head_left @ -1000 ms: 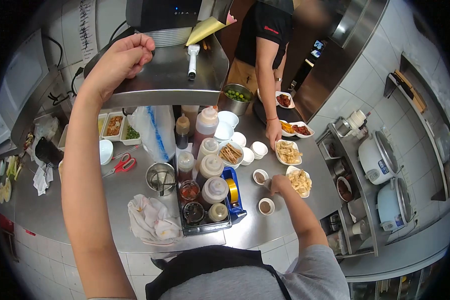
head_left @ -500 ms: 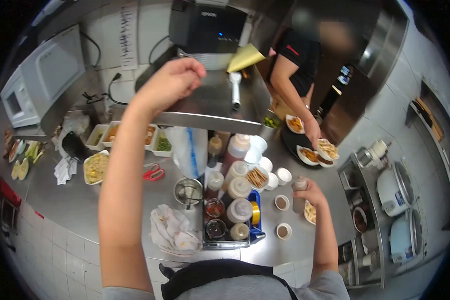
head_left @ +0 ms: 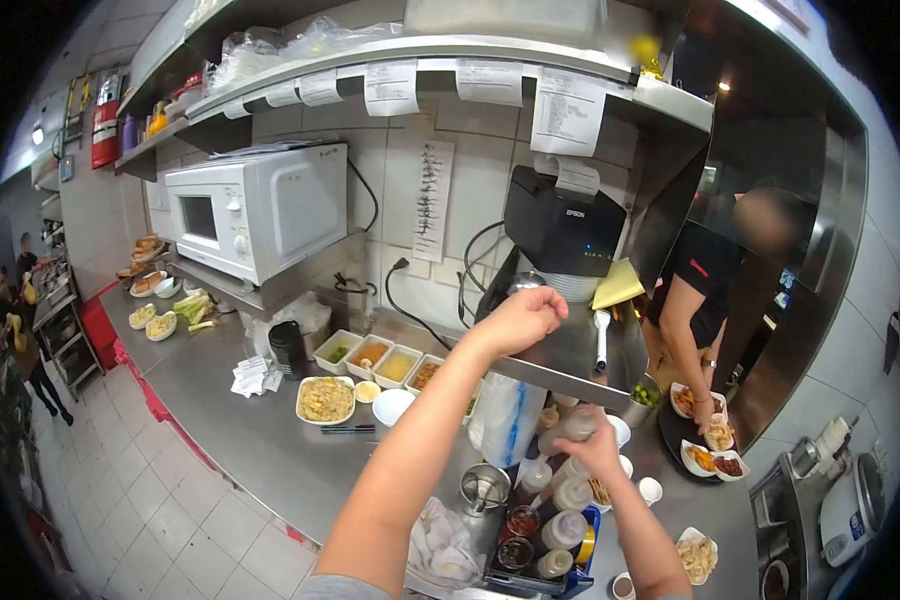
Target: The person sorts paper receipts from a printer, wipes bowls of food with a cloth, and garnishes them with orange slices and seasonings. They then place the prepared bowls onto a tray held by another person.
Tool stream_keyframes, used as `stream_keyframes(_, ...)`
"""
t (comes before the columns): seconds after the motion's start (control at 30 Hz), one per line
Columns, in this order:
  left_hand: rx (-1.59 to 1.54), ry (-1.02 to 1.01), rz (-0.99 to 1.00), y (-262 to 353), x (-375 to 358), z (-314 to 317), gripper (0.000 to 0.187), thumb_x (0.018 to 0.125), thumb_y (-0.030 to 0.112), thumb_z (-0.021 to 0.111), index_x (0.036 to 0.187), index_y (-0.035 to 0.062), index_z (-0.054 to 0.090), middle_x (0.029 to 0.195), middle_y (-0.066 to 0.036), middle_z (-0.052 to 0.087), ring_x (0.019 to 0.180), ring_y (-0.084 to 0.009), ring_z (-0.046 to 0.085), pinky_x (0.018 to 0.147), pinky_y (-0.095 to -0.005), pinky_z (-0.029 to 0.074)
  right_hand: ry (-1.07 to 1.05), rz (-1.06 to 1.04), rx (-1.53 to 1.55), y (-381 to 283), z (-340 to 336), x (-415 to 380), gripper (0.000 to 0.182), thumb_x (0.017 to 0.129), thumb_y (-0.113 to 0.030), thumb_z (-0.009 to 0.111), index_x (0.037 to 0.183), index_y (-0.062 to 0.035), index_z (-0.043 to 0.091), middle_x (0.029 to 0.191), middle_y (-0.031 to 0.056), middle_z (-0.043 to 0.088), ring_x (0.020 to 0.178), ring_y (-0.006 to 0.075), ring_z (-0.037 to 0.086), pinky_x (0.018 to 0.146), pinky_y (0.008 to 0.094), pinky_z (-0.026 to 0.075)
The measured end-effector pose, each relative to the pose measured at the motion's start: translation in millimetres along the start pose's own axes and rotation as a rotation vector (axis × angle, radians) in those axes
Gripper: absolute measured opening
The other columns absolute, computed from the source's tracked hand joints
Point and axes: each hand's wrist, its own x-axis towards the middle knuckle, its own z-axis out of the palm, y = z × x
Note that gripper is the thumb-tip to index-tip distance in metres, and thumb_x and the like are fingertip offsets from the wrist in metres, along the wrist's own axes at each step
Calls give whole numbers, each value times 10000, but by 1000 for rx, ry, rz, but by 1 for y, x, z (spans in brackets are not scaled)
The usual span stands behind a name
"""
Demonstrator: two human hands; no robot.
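Note:
My left hand (head_left: 523,322) is raised over the metal shelf in front of the printer. Its fingers are curled together, and whatever they may hold is hidden. My right hand (head_left: 600,448) is wrapped around a squeeze bottle (head_left: 567,430), tilted and blurred by motion. It is above a caddy (head_left: 518,580) of sauce bottles (head_left: 564,530) with pale caps. Two open jars of dark red sauce (head_left: 523,521) stand in the same caddy. To the right of my forearm is a white dish of pale food strips (head_left: 697,556). A small cup of brown sauce (head_left: 623,587) sits near my right wrist.
A co-worker's hand (head_left: 705,410) reaches to small dishes on a black round tray (head_left: 675,440). Left are a fried rice dish (head_left: 325,400), garnish tubs (head_left: 370,354) and a microwave (head_left: 260,210). A metal pot (head_left: 484,487) and crumpled cloth (head_left: 445,545) stand beside the caddy.
The view has swung left and up. My right hand has carried the bottle from beside the dish of pale strips to above the caddy. My left hand remains raised by the shelf.

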Motion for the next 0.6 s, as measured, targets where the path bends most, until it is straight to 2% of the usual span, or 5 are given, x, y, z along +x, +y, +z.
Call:
stream_keyframes(0.1,8,-1,7,0,1,1,98,826,18,421,865,57,503,671,25,455,559,-43,369,487,-177,290,10,-368,-569,37,31,13,575,545,-203,811,1007,31,562,977,167,605,875,305,601,793,340,474)
stream_keyframes(0.2,19,9,-6,2,1,1,82,840,27,427,868,56,498,664,26,452,545,-41,359,472,-177,278,-89,-145,-630,59,41,23,667,519,-337,803,1016,41,570,939,228,608,849,374,601,775,379,482)
stream_keyframes(0.27,-2,10,-21,3,1,1,78,850,31,427,871,57,497,655,27,449,535,-40,351,462,-178,270,-459,220,-856,64,40,34,673,515,-427,779,946,60,605,891,250,619,820,356,615,736,379,494)
stream_keyframes(0.47,10,22,-22,1,1,0,82,843,29,428,875,53,500,657,29,451,542,-42,360,467,-176,275,-752,140,-1014,77,44,48,605,597,-529,672,726,62,646,816,246,628,797,349,620,732,386,494)
stream_keyframes(0.6,-19,24,-13,-2,2,0,84,816,26,448,869,50,509,668,27,465,568,-49,394,486,-181,303,-706,175,-922,47,31,42,611,627,-510,669,751,86,627,820,264,618,791,363,613,706,407,483)
